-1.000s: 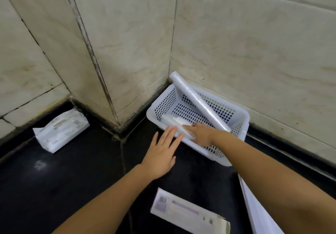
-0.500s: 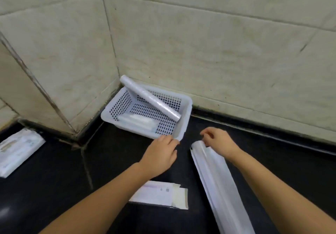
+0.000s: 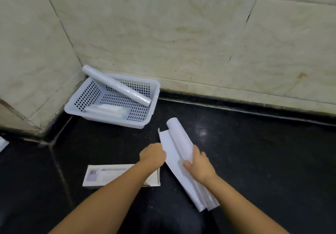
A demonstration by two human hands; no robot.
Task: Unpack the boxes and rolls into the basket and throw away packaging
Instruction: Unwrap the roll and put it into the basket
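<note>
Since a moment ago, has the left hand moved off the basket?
Yes. The left hand has left the basket rim, come toward the person and now grips the white wrapper.

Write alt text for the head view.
Both hands, left hand and right hand, grip a long white paper-wrapped roll above a black floor. A white perforated plastic basket in the tiled corner holds a shiny plastic-wrapped roll.

Bare black counter [image 3: 263, 161] lay open to the right of the hands. The basket [image 3: 116, 120] sat wedged into the wall corner, a slanted roll [image 3: 116, 86] crossing its opening. A flat box [image 3: 101, 176] blocked the near-left counter.
</note>
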